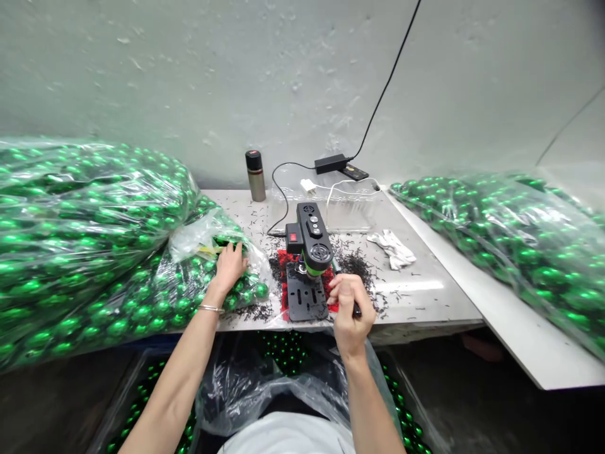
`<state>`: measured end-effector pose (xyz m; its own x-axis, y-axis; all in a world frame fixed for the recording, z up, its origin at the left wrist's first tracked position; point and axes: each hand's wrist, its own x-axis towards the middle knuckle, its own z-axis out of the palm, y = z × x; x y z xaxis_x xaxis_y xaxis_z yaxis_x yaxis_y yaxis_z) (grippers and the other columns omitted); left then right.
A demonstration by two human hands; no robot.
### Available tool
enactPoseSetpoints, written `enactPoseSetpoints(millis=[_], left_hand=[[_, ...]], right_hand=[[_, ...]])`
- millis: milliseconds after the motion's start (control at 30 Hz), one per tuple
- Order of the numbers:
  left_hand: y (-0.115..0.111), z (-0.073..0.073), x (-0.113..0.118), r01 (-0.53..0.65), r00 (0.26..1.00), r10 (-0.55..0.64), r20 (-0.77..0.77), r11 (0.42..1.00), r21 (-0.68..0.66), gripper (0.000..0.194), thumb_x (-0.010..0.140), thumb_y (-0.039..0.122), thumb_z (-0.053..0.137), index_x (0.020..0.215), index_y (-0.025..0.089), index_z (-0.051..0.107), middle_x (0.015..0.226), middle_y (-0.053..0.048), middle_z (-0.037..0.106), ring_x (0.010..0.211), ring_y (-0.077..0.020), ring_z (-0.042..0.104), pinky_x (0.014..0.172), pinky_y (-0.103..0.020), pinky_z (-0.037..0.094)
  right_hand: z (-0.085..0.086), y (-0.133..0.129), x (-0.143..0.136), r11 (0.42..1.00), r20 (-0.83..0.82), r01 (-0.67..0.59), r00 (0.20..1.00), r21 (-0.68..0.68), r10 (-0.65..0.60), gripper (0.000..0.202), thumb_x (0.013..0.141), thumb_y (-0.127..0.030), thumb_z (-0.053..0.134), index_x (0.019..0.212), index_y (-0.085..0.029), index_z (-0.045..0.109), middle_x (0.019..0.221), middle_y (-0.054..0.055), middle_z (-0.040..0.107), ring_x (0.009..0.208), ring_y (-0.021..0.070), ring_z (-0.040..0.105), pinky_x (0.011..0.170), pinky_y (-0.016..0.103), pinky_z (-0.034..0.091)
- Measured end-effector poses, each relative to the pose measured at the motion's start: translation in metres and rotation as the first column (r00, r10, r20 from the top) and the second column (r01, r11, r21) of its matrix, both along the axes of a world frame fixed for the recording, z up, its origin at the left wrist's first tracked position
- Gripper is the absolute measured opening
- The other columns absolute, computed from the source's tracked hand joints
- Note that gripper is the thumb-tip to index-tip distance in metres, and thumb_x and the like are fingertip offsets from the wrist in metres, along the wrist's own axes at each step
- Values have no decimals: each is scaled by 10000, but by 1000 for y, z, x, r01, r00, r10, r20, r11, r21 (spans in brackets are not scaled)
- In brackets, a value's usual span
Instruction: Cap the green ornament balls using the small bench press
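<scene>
My left hand (231, 263) reaches into the mouth of a clear plastic bag (191, 236) full of shiny green balls (118, 326). Its fingers point down among the balls and their tips are partly hidden, so I cannot make out what they hold. A small black machine (312, 236) with a red switch and a slotted base plate (307, 306) stands in front of me. To its right, my right hand (353, 306) is closed round a black handle (357, 310). Small black scraps (354, 265) lie around the machine, with red material under the base plate.
Behind the machine lie a clear plastic tray (350, 214), a white plug (308, 185) and a black power adapter (330, 164). A bottle (256, 176) stands at the back left, a white glove (393, 250) lies right. Another bag of green balls (510, 233) rests far right.
</scene>
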<state>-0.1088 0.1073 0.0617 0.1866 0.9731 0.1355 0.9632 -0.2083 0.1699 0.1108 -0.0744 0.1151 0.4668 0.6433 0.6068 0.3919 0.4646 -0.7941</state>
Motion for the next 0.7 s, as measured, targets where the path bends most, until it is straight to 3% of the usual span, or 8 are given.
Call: enactPoseSetpoints(millis=[200, 267, 333, 367, 433, 533, 600, 700], left_hand=[[9, 3, 14, -56, 998, 55, -13, 993, -102, 419, 875, 189, 508, 1255, 13, 528, 1136, -272, 645, 1020, -384, 645, 852, -458, 494], [6, 2, 12, -53, 991, 62, 120, 996, -76, 385, 876, 201, 515, 1229, 59, 569, 1164, -242, 650, 1058, -366, 637, 887, -456, 486], [1, 1, 8, -65, 924, 84, 374, 996, -63, 381, 850, 240, 576, 1205, 107, 607, 1144, -187, 675, 1070, -332, 634, 917, -435, 483], [-4, 0, 6, -69, 840, 104, 533, 994, -84, 405, 833, 274, 613, 1209, 123, 614, 1109, -157, 689, 1034, -305, 648, 904, -416, 495], [-19, 1, 6, -18, 552, 168, 817, 982, -190, 496, 800, 349, 676, 1246, 142, 604, 1024, -104, 703, 902, -241, 679, 827, -366, 531], [-53, 2, 14, 206, 85, 332, 939, 917, -343, 576, 739, 356, 763, 1256, 156, 608, 904, -46, 701, 739, -152, 683, 712, -275, 552], [-80, 4, 24, 308, -88, 447, 890, 862, -403, 544, 688, 284, 811, 1190, 153, 647, 851, -25, 702, 707, -126, 684, 693, -237, 555], [-116, 4, 42, 401, -206, 567, 798, 792, -460, 534, 630, 177, 843, 1137, 157, 674, 875, -21, 722, 759, -126, 706, 741, -218, 566]], right_hand=[[-5, 1, 2, 1000, 37, 3, 999, 30, -4, 263, 955, -212, 437, 715, -194, 544, 790, 20, 578, 674, 125, 565, 613, 279, 463], [-5, 1, 3, 1000, 52, 9, 999, 30, -10, 267, 954, -209, 434, 710, -196, 543, 785, 23, 578, 685, 131, 570, 620, 285, 466], [-6, 0, 3, 999, 65, 16, 998, 36, -19, 272, 953, -209, 435, 704, -197, 544, 776, 26, 580, 688, 136, 572, 622, 291, 469], [-6, 0, 3, 999, 69, 17, 997, 40, -20, 272, 952, -207, 436, 703, -197, 545, 773, 27, 582, 686, 137, 572, 621, 293, 469], [-6, 0, 3, 999, 71, 13, 997, 47, -16, 268, 952, -198, 438, 707, -196, 548, 771, 25, 584, 680, 134, 574, 622, 293, 470], [-7, -1, 4, 999, 70, 8, 997, 49, -11, 263, 951, -182, 440, 713, -195, 550, 776, 19, 584, 681, 128, 581, 630, 290, 470], [-7, -1, 4, 999, 77, 13, 997, 45, -17, 262, 951, -185, 441, 714, -194, 553, 779, 20, 586, 692, 131, 587, 634, 291, 472], [-8, -1, 4, 999, 86, 31, 996, 41, -34, 272, 953, -201, 442, 708, -193, 558, 774, 23, 590, 713, 139, 594, 638, 293, 476]])
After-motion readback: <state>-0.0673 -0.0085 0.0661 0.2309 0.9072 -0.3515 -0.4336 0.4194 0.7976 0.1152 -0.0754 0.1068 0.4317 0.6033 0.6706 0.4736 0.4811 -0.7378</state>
